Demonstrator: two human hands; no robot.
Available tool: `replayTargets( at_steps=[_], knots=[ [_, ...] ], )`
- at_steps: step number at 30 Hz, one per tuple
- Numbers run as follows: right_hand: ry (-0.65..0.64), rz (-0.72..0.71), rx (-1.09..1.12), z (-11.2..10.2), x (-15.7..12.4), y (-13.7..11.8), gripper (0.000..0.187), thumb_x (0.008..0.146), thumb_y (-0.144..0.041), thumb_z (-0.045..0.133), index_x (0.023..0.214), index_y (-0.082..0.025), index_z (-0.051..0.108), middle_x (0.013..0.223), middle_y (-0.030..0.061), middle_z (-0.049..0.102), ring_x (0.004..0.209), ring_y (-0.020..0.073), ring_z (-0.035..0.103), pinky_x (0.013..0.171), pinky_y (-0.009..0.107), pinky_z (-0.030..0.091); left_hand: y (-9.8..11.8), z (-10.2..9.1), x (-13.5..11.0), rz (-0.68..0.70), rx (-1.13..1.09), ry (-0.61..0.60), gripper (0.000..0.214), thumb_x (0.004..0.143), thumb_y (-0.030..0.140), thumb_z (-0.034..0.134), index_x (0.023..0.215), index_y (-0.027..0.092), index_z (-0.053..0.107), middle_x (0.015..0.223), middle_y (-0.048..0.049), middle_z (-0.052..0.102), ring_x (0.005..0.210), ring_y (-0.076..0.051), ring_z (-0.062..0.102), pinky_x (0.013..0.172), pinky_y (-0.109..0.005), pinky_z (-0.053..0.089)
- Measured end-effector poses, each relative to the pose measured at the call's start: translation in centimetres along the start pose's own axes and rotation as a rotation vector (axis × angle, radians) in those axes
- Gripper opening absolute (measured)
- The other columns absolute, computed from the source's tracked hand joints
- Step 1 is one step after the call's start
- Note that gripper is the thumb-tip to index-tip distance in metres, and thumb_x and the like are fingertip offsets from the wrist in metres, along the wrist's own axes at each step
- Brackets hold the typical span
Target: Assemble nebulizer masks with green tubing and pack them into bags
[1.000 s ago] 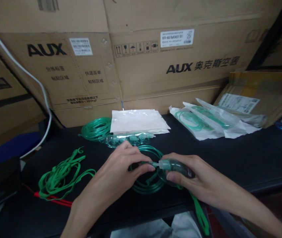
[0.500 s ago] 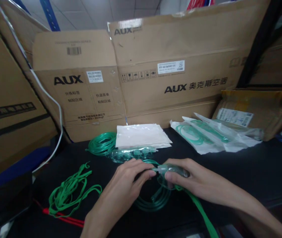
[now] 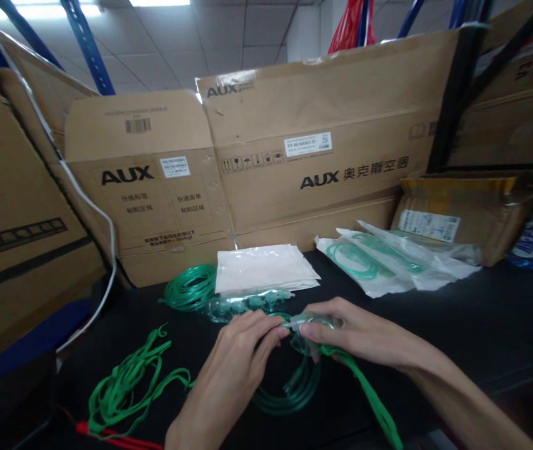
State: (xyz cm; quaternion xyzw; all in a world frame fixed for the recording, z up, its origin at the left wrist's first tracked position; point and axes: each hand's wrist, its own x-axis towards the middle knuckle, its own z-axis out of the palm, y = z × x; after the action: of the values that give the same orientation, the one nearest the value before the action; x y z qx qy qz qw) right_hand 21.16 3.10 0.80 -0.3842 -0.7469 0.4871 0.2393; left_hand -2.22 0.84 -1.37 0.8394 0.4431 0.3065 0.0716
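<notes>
My right hand point(image 3: 355, 337) is closed around a clear oxygen mask point(image 3: 315, 325), whose green strap point(image 3: 369, 394) trails down toward me. My left hand point(image 3: 238, 369) pinches the end of the green tubing point(image 3: 289, 394) right at the mask's connector. The tubing lies coiled on the black table point(image 3: 482, 325) under both hands. Just beyond my fingers sit more clear masks point(image 3: 242, 303).
A pile of green straps point(image 3: 130, 381) lies at left, another tubing coil point(image 3: 190, 286) and a stack of empty white bags point(image 3: 264, 267) behind the hands, sealed packs point(image 3: 388, 256) at back right. AUX cardboard boxes point(image 3: 294, 150) wall the back.
The camera has tilted upward, showing the ceiling and box tops. Both hands stay together on the mask and tubing end, with little movement between them.
</notes>
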Motion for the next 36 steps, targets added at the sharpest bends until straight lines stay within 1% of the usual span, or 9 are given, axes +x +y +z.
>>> replayTargets(
  at_steps=[3,8,16,19,23,25,30,33,36],
  knots=[
    [0.078,0.051,0.028,0.9,0.5,0.4,0.053,0.09,-0.068,0.059,0.085,-0.016,0.067,0.07,0.0018,0.067,0.059,0.0136,0.051,0.054,0.024,0.035,-0.2,0.4,0.1,-0.024,0.007,0.004,0.021,0.103,0.025,0.056,0.117,0.025,0.071,0.117,-0.0028,0.075,0.112,-0.025,0.068,0.103,-0.042,0.049],
    [0.061,0.058,0.132,1.6,0.9,0.3,0.057,0.093,-0.07,0.053,0.095,-0.016,0.069,0.074,0.0032,0.068,0.057,0.0121,0.049,0.05,0.023,0.034,0.0,-0.2,0.5,-0.089,-0.097,0.054,0.013,0.103,0.027,0.057,0.111,0.03,0.066,0.112,0.0044,0.074,0.106,-0.018,0.069,0.094,-0.031,0.049],
    [0.014,0.054,0.307,1.4,0.3,-0.1,0.049,0.093,-0.063,0.059,0.09,-0.015,0.07,0.073,0.0027,0.068,0.061,0.0117,0.049,0.052,0.021,0.035,0.2,-0.2,0.6,0.074,-0.022,0.145,0.011,0.102,0.019,0.055,0.102,0.024,0.065,0.097,0.0021,0.072,0.089,-0.018,0.068,0.083,-0.03,0.046],
    [0.011,0.024,0.248,1.2,0.2,-0.3,0.046,0.095,-0.06,0.058,0.088,-0.015,0.069,0.076,0.0021,0.069,0.066,0.0128,0.053,0.056,0.022,0.038,0.3,-0.1,0.6,0.081,-0.014,0.148,0.012,0.102,0.018,0.054,0.1,0.023,0.065,0.094,0.0015,0.071,0.086,-0.017,0.067,0.08,-0.029,0.046],
    [0.028,-0.109,0.066,0.8,0.3,-0.4,0.044,0.099,-0.054,0.056,0.086,-0.015,0.071,0.081,0.0016,0.07,0.079,0.016,0.06,0.073,0.025,0.044,0.4,-0.2,0.6,0.063,-0.023,0.113,0.017,0.103,0.018,0.051,0.093,0.023,0.063,0.09,0.002,0.07,0.085,-0.016,0.066,0.08,-0.029,0.044],
    [0.038,-0.163,0.008,0.8,0.3,-0.3,0.042,0.1,-0.052,0.056,0.091,-0.015,0.072,0.084,0.0013,0.069,0.083,0.0169,0.061,0.078,0.026,0.044,0.5,-0.2,0.6,0.046,-0.029,0.094,0.02,0.104,0.019,0.049,0.09,0.022,0.062,0.088,0.0021,0.07,0.083,-0.016,0.066,0.079,-0.028,0.044],
    [0.137,-0.173,-0.062,1.3,0.5,0.1,0.036,0.096,-0.052,0.062,0.107,-0.019,0.072,0.088,-0.0017,0.065,0.078,0.0147,0.055,0.068,0.024,0.04,0.7,-0.3,0.9,-0.026,-0.058,0.091,0.025,0.103,0.019,0.045,0.083,0.022,0.06,0.078,0.0025,0.068,0.071,-0.016,0.064,0.069,-0.026,0.043],
    [0.141,-0.169,-0.075,1.3,0.6,0.3,0.035,0.097,-0.052,0.06,0.106,-0.019,0.072,0.09,-0.0011,0.066,0.079,0.0157,0.055,0.07,0.025,0.041,0.7,-0.1,1.0,-0.066,-0.076,0.06,0.025,0.103,0.019,0.045,0.085,0.022,0.063,0.077,0.0022,0.067,0.071,-0.016,0.063,0.069,-0.026,0.044],
    [0.121,-0.182,-0.048,1.2,0.6,0.2,0.037,0.1,-0.052,0.056,0.099,-0.018,0.071,0.089,0.0008,0.068,0.085,0.0185,0.059,0.077,0.027,0.044,0.4,0.1,1.0,-0.039,-0.101,0.068,0.021,0.104,0.019,0.047,0.097,0.023,0.066,0.089,0.0004,0.068,0.084,-0.017,0.065,0.079,-0.027,0.046]
  ],
)
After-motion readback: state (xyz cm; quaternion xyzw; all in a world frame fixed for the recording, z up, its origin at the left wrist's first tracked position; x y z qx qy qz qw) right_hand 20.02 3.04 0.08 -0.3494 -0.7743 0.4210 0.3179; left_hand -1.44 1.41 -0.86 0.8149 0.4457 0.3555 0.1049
